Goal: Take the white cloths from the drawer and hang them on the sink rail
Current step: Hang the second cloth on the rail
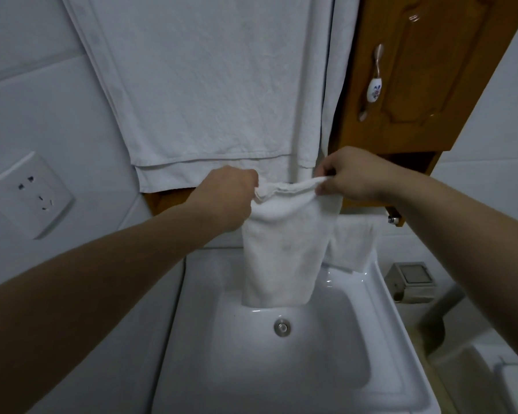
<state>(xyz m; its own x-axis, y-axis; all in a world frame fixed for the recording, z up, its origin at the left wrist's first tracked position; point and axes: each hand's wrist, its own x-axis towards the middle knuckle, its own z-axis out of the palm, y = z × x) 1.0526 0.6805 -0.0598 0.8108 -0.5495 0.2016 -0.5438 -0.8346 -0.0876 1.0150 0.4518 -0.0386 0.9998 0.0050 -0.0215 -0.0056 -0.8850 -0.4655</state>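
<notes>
Pale tiled wall [42, 85] fills the left side under dim, cool light, with a white wall socket [27, 194] set into it. Up right hangs a wooden cabinet [425, 70] with a carved door and a slim handle [374, 82] bearing a painted ceramic piece. Low on the right, beside the basin, sits a grey metal box [411, 280], perhaps a paper holder.

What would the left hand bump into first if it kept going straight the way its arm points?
Probably the large white towel hanging on the wall, near its lower hem just beyond the knuckles. The left hand grips the white cloth and points up and away; depth is unclear.
</notes>
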